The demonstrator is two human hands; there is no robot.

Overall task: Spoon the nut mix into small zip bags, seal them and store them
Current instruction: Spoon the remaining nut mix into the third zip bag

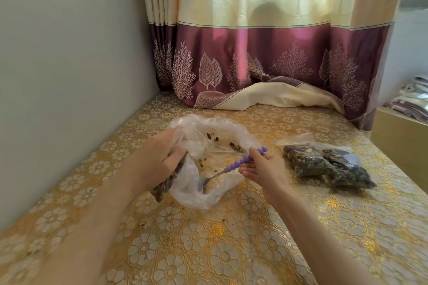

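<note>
A large crumpled clear plastic bag (pixel 215 143) lies open on the table, with only a few scraps of nut mix (pixel 235 146) left inside. My left hand (pixel 159 157) grips its left rim together with a small zip bag (pixel 165 184) that holds dark nut mix and hangs below my palm. My right hand (pixel 261 166) pinches the purple beaded handle of a spoon (pixel 234 165), whose metal bowl points down into the big bag. To the right lie two filled zip bags (pixel 324 164) of dark nut mix.
The table (pixel 231 250) wears a gold floral cover with some crumbs near the middle. A grey wall runs along the left. A cream and maroon curtain (pixel 266 65) hangs at the back, its hem resting on the table. Folded cloths (pixel 414 99) sit far right.
</note>
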